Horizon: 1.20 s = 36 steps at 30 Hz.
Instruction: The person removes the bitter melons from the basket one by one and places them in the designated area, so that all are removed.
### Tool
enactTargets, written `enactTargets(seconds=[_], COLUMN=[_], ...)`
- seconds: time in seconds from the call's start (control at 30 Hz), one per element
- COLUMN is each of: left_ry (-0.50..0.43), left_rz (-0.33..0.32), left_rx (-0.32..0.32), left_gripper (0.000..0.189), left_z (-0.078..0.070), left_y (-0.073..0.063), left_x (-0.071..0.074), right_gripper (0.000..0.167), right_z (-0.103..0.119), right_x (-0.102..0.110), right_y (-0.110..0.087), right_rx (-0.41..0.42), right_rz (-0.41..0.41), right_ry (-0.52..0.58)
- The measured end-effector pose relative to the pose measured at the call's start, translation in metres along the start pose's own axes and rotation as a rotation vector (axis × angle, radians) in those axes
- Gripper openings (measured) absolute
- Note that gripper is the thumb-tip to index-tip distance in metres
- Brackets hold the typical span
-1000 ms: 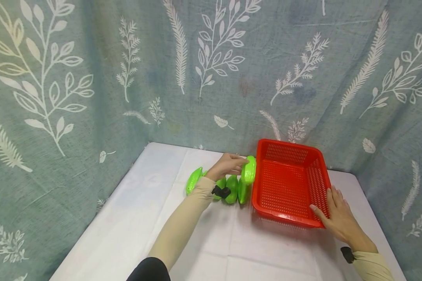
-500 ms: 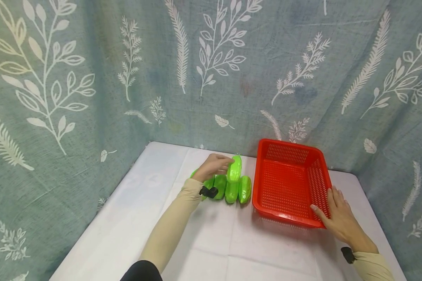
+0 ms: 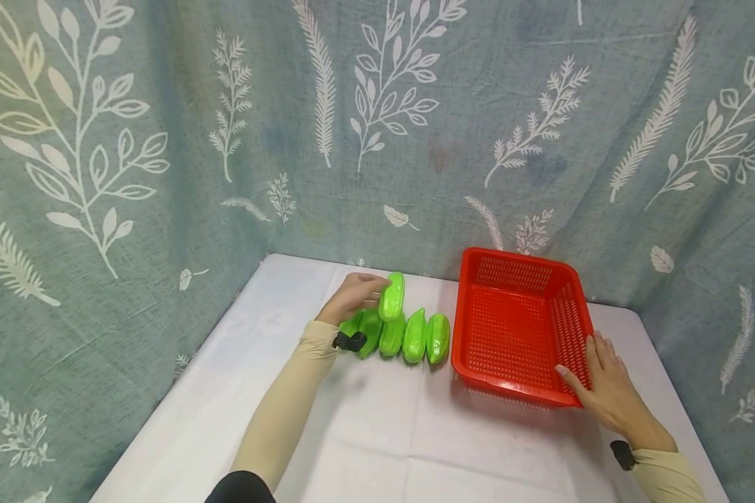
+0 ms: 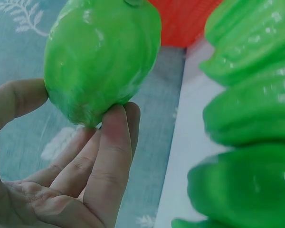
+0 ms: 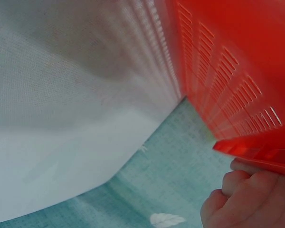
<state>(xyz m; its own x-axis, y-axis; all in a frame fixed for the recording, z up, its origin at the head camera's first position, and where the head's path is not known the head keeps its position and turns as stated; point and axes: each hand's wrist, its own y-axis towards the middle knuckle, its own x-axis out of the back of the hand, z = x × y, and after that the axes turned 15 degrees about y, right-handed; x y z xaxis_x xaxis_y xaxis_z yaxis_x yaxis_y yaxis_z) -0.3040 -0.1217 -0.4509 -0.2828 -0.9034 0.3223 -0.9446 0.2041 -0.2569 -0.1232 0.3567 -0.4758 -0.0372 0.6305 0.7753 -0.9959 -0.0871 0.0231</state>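
In the head view, my left hand pinches a glossy green ridged fruit and holds it up above the row. The left wrist view shows the thumb on one side of this green fruit and the fingertips under its lower end. Several like green fruits lie side by side on the white table, partly hidden by the hand and sleeve. My right hand rests at the near right corner of the red basket, thumb over the rim, fingers extended along the outside. No fruit shows in the basket.
A white cloth covers the table. Behind and at both sides hangs a grey-green curtain with white leaf prints. The basket stands right of the row, near the back edge.
My left hand has moved left from beside the basket, carrying the raised green fruit along over the row. Fruits at the row's right end are now uncovered. My right hand and the basket stay put.
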Motion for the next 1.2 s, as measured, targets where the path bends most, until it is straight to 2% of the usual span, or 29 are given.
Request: enactTargets(seconds=[0.27, 0.43, 0.7, 0.97, 1.2], left_ry=[0.027, 0.055, 0.046, 0.084, 0.083], left_rz=[-0.044, -0.057, -0.087, -0.127, -0.144], left_rx=[0.024, 0.013, 0.034, 0.066, 0.064], left_gripper=[0.055, 0.053, 0.056, 0.056, 0.058], left_z=[0.01, 0.017, 0.022, 0.03, 0.038], left_y=[-0.003, -0.004, -0.01, -0.013, -0.013], left_x=[0.02, 0.03, 0.045, 0.056, 0.064], right_gripper=[0.103, 0.103, 0.103, 0.103, 0.103], right_z=[0.0, -0.001, -0.005, -0.004, -0.003], right_x=[0.001, 0.0, -0.001, 0.0, 0.0], right_y=[0.0, 0.0, 0.001, 0.001, 0.001], right_rx=[-0.001, 0.001, 0.006, -0.002, -0.004], right_rz=[-0.001, -0.007, -0.01, -0.004, -0.005], right_ry=[0.0, 0.003, 0.005, -0.003, 0.013])
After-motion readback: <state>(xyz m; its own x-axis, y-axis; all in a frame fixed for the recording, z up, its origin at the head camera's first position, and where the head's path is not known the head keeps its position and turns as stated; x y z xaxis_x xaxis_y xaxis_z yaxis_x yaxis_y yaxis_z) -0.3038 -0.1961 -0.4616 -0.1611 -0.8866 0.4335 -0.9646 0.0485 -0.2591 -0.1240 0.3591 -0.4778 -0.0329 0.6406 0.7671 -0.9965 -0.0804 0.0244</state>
